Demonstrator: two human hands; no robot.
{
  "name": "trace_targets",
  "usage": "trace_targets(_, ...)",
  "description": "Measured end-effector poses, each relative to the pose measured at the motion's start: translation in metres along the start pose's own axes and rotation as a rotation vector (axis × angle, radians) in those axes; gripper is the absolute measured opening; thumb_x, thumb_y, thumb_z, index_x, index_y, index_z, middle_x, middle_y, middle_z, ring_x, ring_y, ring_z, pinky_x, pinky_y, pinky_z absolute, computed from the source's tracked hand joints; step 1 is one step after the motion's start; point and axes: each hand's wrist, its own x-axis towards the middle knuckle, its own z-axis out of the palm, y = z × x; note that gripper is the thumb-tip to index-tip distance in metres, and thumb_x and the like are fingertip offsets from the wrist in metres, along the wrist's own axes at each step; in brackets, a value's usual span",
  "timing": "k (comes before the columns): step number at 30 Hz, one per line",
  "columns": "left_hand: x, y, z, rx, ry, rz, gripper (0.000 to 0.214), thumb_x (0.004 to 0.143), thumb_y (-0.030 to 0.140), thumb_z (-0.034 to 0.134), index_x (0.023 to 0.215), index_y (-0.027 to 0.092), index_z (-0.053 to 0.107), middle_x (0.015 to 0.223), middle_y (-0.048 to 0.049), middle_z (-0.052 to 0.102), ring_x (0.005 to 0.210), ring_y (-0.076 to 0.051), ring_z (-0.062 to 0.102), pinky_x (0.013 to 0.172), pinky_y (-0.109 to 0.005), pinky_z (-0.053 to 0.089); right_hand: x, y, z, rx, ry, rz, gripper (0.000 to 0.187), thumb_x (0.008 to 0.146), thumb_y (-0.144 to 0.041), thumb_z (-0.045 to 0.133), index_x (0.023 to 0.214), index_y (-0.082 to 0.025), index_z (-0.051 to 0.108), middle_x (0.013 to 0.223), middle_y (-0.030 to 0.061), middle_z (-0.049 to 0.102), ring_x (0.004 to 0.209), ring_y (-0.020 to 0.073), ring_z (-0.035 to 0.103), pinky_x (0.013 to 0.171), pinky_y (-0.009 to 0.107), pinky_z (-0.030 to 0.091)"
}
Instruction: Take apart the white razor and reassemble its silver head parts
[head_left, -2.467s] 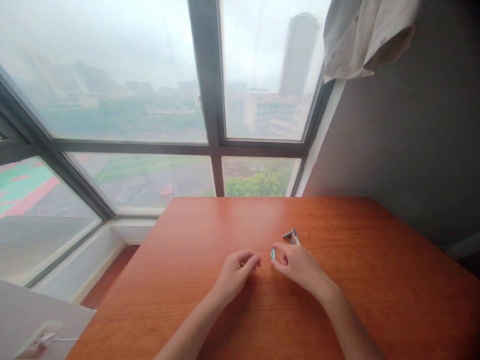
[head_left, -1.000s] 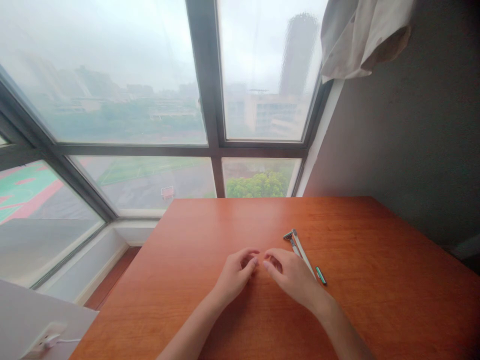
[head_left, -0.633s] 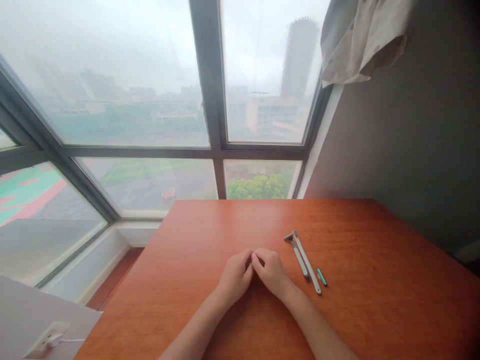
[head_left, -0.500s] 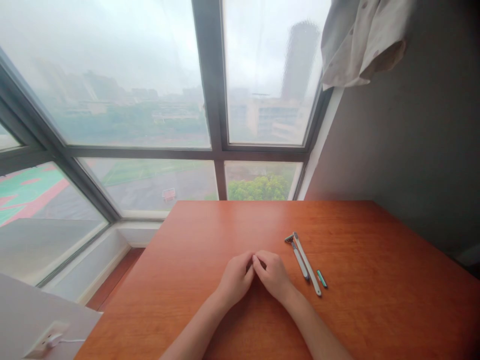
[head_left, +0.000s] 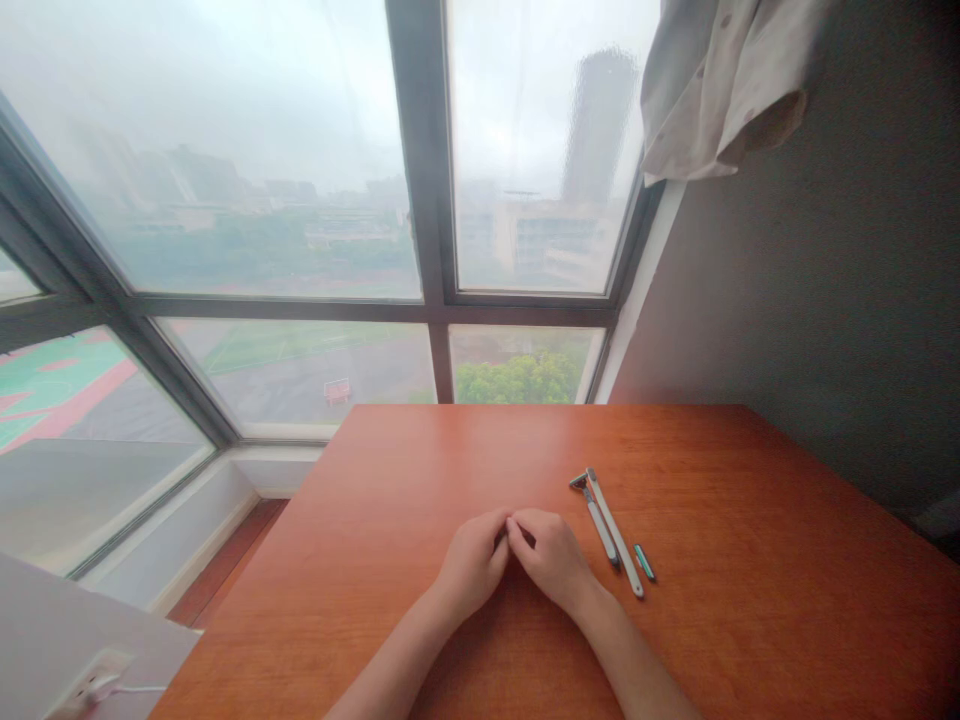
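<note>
Meeting tip to tip, the curled left hand (head_left: 472,563) and right hand (head_left: 551,557) sit left of a razor (head_left: 600,527) on the counter (head_left: 750,530), any grip hidden; right of the razor lie a gray stick (head_left: 615,534) and green cartridge (head_left: 644,563).

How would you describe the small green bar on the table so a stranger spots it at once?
Find the reddish-brown table filling the lower middle of the view. In the view's right half, a razor and a longer pale stick lie side by side on it. Just right of the stick's near end is the small green bar, far shorter than either.
</note>
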Motion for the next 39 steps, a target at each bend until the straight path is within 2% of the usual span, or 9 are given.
trace_targets(11, 0.0009, 0.0027, -0.0026, -0.051, -0.020, -0.009, 0.018, 0.082, 0.012, 0.045, 0.085, 0.018, 0.062, 0.090, -0.0053, 0.070, 0.082, -0.019, 0.062, 0.072, -0.024, 0.044, -0.0011, -0.0003, -0.0010, -0.018, 0.029, -0.002, 0.030, 0.091, -0.023, 0.041, 0.065, -0.019, 0.056, 0.068, 0.0027, 0.064, 0.061, 0.0138, 0.054, 0.059, 0.024, 0.030)
trace_targets(24, 0.0014, 0.0028, -0.0029, -0.041, -0.008, -0.011, 0.017, 0.080, 0.009, 0.047, 0.080, 0.018, 0.062, 0.084, -0.0033, 0.071, 0.077, -0.018, 0.062, 0.071, -0.024, 0.043, -0.0012, -0.0002, -0.0011, -0.044, 0.024, -0.007, 0.030, 0.091, -0.023, 0.042, 0.065, -0.019, 0.055, 0.068, 0.0020, 0.065, 0.062, 0.0133, 0.054, 0.059, 0.024, 0.030)
trace_targets(39, 0.0012, 0.0014, -0.0023, -0.049, -0.006, -0.013, 0.019, 0.079, 0.009, 0.046, 0.081, 0.018, 0.062, 0.085, -0.0038, 0.070, 0.078, -0.018, 0.061, 0.071, -0.024, 0.043, -0.0014, -0.0022, -0.0022, -0.067, 0.033, -0.010, 0.030, 0.091, -0.022, 0.043, 0.064, -0.019, 0.056, 0.066, 0.0015, 0.064, 0.060, 0.0128, 0.053, 0.057, 0.024, 0.028)
